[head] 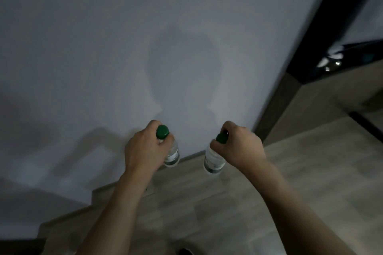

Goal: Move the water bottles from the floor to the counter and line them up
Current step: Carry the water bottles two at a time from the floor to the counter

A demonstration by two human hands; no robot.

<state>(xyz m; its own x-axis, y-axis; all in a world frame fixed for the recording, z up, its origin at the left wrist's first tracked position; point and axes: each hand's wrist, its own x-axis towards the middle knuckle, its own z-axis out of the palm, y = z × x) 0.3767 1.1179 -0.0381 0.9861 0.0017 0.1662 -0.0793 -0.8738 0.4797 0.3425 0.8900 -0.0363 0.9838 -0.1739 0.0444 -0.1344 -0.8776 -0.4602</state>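
1. Wall (103, 47): a plain, matte, pale grey face that fills most of the view, with soft shadows of the person across it. It meets the floor just behind the bottles.
2. Floor (300, 172): light wood-look planks, smooth, with a dark glossy frame (323, 16) rising at the right edge. No counter can be picked out, so the carry is still ahead.
3. Left hand (145, 149): clenched round the neck of the left bottle (173, 155), just under its green cap. Whether the base still touches the floor near the wall edge cannot be told.
4. Right hand (238, 147): curled over the cap and neck of the right bottle (213, 161), which hangs or stands upright beside the other, apart from it.
5. Bottles: clear, thin, ribbed plastic cylinders with a label band and small round screw caps.
6. Risk, as a judgement: a neck-only hold lets a full bottle swing and slip through the fingers; the smooth plastic and dim light add to that, and a swinging base could knock the wall.
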